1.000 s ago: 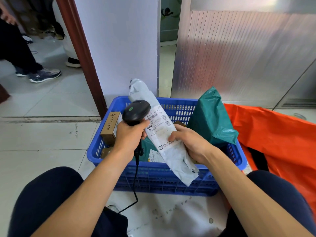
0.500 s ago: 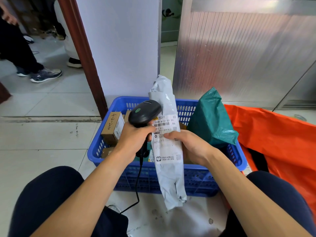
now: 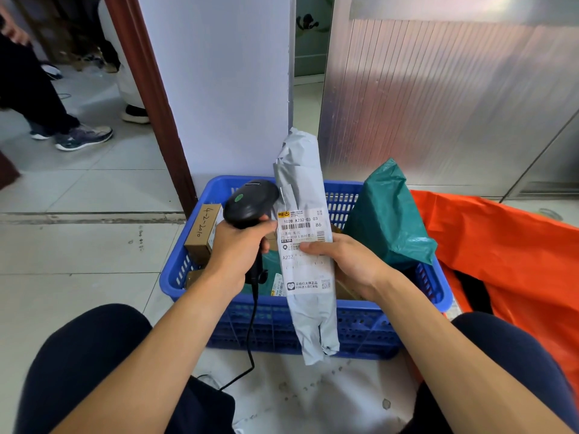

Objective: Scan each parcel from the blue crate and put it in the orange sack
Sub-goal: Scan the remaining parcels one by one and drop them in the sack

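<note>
Two hands are working just above the near rim of the blue crate (image 3: 200, 278), the landmark for everything else. Nearest the crate's front wall, the right hand (image 3: 344, 267) is clamping its grip around the middle of a long grey parcel (image 3: 305, 245), holding it upright with the thumb lying across the printed label (image 3: 305, 242) below the barcode. Beside it, over the crate's left half, the left hand (image 3: 238, 245) is wrapping its grip tight on the handle of a black scanner (image 3: 249, 203), whose head is sitting almost against the label's edge. Judging from this, the scan is likely failing if the head is too close or angled past the barcode, and the soft bag is liable to sag or slip in a one-handed hold. Inside the crate, cardboard boxes (image 3: 203, 230) are lining the left wall and a green bag (image 3: 387, 220) is leaning on the right rim. Right of the crate, the orange sack (image 3: 507, 245) is lying open; the green bag is standing in the path there, while the scanner's cord (image 3: 250, 339) is trailing down the crate's front.
</note>
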The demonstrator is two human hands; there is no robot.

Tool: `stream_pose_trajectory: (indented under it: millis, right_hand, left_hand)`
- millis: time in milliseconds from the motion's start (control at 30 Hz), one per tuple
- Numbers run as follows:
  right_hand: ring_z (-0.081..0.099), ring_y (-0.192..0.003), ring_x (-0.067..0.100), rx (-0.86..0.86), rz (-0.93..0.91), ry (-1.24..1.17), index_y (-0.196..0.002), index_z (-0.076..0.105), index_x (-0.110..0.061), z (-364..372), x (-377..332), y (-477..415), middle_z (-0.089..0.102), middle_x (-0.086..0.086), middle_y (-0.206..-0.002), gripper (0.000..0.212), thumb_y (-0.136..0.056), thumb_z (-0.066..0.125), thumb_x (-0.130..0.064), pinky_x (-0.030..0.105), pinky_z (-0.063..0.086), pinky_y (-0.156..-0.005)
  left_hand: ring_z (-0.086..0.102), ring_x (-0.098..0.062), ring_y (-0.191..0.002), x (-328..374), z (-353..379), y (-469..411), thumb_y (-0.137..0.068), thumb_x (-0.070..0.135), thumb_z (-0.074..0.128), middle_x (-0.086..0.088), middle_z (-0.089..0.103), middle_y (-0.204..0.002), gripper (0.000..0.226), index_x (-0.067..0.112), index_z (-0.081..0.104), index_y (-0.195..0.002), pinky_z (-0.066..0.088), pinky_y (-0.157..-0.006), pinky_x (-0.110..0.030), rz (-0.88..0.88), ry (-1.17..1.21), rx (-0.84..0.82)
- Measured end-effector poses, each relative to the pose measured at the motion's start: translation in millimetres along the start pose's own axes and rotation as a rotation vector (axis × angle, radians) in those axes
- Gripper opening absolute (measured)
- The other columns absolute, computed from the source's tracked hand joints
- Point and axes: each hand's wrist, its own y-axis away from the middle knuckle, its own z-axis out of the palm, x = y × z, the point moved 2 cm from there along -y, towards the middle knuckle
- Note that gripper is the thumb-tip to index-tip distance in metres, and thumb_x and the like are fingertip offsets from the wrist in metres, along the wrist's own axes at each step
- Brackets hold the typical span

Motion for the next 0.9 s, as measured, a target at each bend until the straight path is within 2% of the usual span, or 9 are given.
stream_pose_trajectory:
  millis: [200, 300, 333, 400, 467, 500, 667, 900]
  right_hand:
    - [0.072, -0.110, 0.025, 0.093, -0.048, 0.015, -0.123, 0.071, -0.013, -3.2, -3.5, 0.9, 0.076, 0.005, -0.118, 0.027, -0.096, 0.067, -0.015, 0.048, 0.052, -0.105]
    - [0.073, -0.107, 0.025, 0.176, -0.079, 0.050, -0.120, 0.073, -0.020, -7.2, -4.2, -0.2, 0.077, 0.003, -0.115, 0.024, -0.097, 0.067, -0.022, 0.051, 0.055, -0.098]
    - [0.074, -0.105, 0.024, 0.206, -0.092, 0.050, -0.119, 0.073, -0.020, -8.0, -4.7, 0.0, 0.077, 0.003, -0.114, 0.022, -0.098, 0.066, -0.022, 0.049, 0.057, -0.093]
    - [0.075, -0.100, 0.020, 0.269, -0.137, 0.007, -0.119, 0.072, -0.017, -8.8, -7.3, 1.1, 0.077, 0.003, -0.112, 0.021, -0.099, 0.064, -0.019, 0.035, 0.062, -0.079]
    - [0.076, -0.092, 0.014, 0.326, -0.185, -0.035, -0.119, 0.070, -0.014, -10.5, -9.8, 2.2, 0.078, 0.003, -0.110, 0.020, -0.101, 0.062, -0.015, 0.023, 0.060, -0.067]
    - [0.076, -0.090, 0.013, 0.353, -0.204, -0.044, -0.118, 0.070, -0.014, -11.9, -10.7, 2.5, 0.078, 0.002, -0.108, 0.020, -0.101, 0.061, -0.014, 0.020, 0.059, -0.065]
    - [0.075, -0.100, 0.018, 0.436, -0.239, -0.044, -0.121, 0.070, -0.017, -21.5, -13.2, 1.3, 0.078, -0.001, -0.109, 0.022, -0.101, 0.063, -0.019, 0.036, 0.058, -0.088]
    - [0.076, -0.095, 0.013, 0.477, -0.253, -0.047, -0.122, 0.070, -0.017, -30.0, -15.0, 0.2, 0.079, -0.004, -0.105, 0.023, -0.101, 0.061, -0.017, 0.024, 0.058, -0.074]
  left_hand:
    - [0.054, -0.015, -0.055, 0.8, -0.7, 1.4, -0.089, 0.007, 0.076, -0.008, 0.072, -0.080, 0.009, 0.012, 0.071, -0.085, 0.051, -0.066, -0.034, -0.016, 0.019, -0.027]
    - [0.053, -0.014, -0.054, 2.0, 0.4, 3.9, -0.094, 0.013, 0.074, -0.004, 0.071, -0.077, 0.005, 0.009, 0.073, -0.093, 0.050, -0.060, -0.029, -0.047, 0.038, -0.094]
    - [0.053, -0.014, -0.053, 2.2, 1.2, 5.0, -0.095, 0.015, 0.074, -0.004, 0.069, -0.076, 0.008, 0.007, 0.073, -0.096, 0.051, -0.059, -0.028, -0.059, 0.041, -0.125]
    - [0.054, -0.014, -0.053, 2.3, 3.3, 6.8, -0.094, 0.017, 0.075, -0.003, 0.067, -0.073, 0.013, 0.006, 0.073, -0.100, 0.051, -0.057, -0.027, -0.078, 0.031, -0.183]
    - [0.055, -0.014, -0.054, 1.2, 4.4, 7.8, -0.093, 0.018, 0.077, -0.003, 0.067, -0.073, 0.017, 0.006, 0.073, -0.104, 0.052, -0.058, -0.027, -0.081, 0.003, -0.225]
    - [0.055, -0.015, -0.055, 0.5, 4.8, 7.9, -0.092, 0.019, 0.078, -0.004, 0.067, -0.074, 0.019, 0.006, 0.073, -0.105, 0.052, -0.059, -0.028, -0.078, -0.013, -0.242]
    - [0.053, -0.018, -0.055, 2.0, 7.5, 11.9, -0.092, 0.022, 0.078, -0.004, 0.065, -0.072, 0.028, -0.001, 0.071, -0.106, 0.050, -0.061, -0.027, -0.052, -0.076, -0.335]
    - [0.050, -0.017, -0.054, 3.7, 12.0, 17.6, -0.091, 0.023, 0.079, -0.004, 0.060, -0.066, 0.031, -0.003, 0.070, -0.104, 0.047, -0.059, -0.027, -0.047, -0.087, -0.402]
